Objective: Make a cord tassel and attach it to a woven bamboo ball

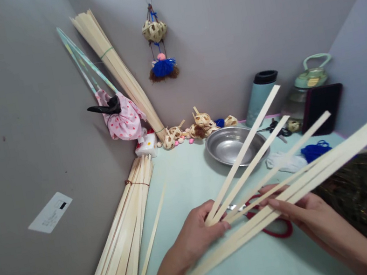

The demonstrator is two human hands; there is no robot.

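From where I stand, both hands are busy over the pale green table [184,180]. The left hand [194,230] has its thumb and fingers closed around the near ends of several narrow strips [249,146], which fan out up and to the right over the table's middle. The right hand [297,207] pinches a few broader strips [333,163], thumb against fingers, partway along their length; they lie aslant, their near ends passing below the left hand. One thin strip runs between the two hands, and I cannot tell whether the right fingers touch it.

The strips look like shaved wood or bamboo, so I judge them very light, springy and fairly stiff lengthwise, yet willing to bend across the flat. They seem dry, with little slip, though smooth faces might slide over one another in a loose grip. A sharp fold could split them, and the edges may carry splinters (I would mind my fingertips there). The best hold, to my eye, is on the flat faces: near an end to gather several, around the middle to keep a long one from whipping about.

Red-handled scissors [287,232] lie under the strips, near the right hand, and a tied bundle [125,233] leans to the left.
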